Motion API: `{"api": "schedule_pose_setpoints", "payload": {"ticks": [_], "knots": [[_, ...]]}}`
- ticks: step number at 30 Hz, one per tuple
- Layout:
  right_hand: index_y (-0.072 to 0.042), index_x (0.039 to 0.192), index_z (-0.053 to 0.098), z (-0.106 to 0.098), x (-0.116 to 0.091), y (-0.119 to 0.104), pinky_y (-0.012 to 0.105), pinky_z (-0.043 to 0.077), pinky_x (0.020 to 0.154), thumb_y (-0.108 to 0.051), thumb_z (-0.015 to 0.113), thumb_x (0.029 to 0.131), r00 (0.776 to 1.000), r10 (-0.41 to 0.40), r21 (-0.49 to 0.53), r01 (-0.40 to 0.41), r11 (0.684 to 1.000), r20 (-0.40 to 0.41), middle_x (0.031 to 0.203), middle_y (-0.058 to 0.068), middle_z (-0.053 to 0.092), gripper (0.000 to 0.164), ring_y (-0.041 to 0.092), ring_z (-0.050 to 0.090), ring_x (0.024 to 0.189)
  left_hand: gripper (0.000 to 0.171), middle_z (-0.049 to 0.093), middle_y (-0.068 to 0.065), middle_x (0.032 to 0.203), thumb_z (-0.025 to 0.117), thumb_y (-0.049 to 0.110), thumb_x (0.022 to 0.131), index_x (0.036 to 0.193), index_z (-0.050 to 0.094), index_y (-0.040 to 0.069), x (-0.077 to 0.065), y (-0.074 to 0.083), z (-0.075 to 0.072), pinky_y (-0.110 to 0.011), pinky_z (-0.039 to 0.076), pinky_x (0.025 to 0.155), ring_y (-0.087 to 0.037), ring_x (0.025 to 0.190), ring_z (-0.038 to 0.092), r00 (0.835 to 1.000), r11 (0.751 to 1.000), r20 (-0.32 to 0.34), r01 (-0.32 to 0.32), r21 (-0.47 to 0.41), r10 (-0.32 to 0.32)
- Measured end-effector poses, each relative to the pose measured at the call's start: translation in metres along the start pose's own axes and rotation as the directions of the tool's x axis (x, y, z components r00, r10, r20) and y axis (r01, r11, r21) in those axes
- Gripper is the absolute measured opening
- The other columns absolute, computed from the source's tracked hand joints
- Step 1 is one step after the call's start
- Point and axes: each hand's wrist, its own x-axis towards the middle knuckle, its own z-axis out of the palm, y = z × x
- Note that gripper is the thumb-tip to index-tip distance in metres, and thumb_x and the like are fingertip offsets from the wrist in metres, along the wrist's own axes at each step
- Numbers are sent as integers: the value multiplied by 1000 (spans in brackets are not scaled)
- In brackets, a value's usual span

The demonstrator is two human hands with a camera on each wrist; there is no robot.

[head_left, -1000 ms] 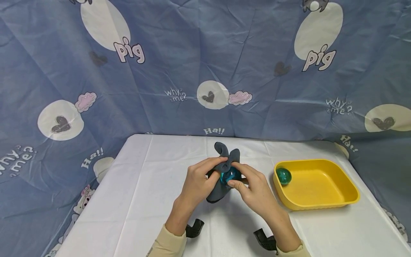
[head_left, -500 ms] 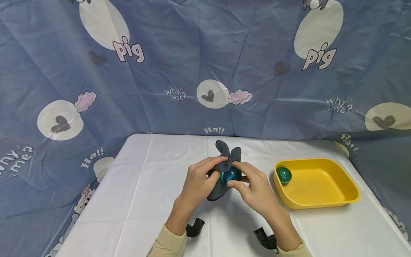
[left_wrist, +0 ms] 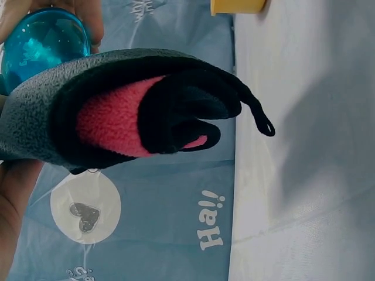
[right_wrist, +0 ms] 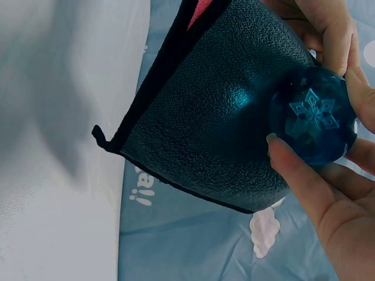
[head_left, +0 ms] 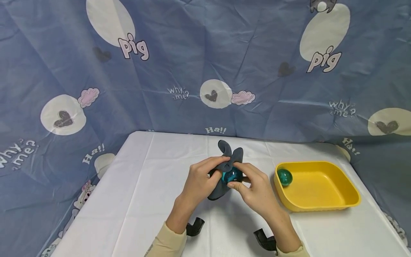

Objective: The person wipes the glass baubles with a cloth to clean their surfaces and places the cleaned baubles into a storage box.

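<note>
My left hand grips a folded grey cloth with black edging, a pink inner side and a small hanging loop. The cloth is held up above the table, its folded ends rising past my fingers in the head view. My right hand pinches a clear blue glass ball between thumb and fingers, right against the cloth. A snowflake pattern shows inside the ball in the right wrist view. In the left wrist view the ball sits behind the cloth's edge.
To the right stands a yellow tray with a green glass ball in its left corner. A white cloth covers the table. Behind it hangs a blue printed curtain. Black wrist mounts stick out by both sleeves.
The head view has tilted slightly. Both hands keep their hold on the cloth and the ball, with hardly any movement.
</note>
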Motion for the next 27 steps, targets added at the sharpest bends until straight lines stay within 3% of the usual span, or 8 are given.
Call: {"api": "schedule_pose_setpoints", "payload": {"ticks": [27], "knots": [[-11, 132, 62, -3, 0, 0, 25, 59, 85, -24, 82, 79, 998, -61, -14, 61, 998, 7, 119, 1, 67, 57, 14, 68, 104, 36, 73, 0, 118, 60, 3, 94, 124, 69, 20, 2, -1, 2, -28, 58, 92, -14, 112, 69, 1000, 1000, -9, -1, 15, 1]]}}
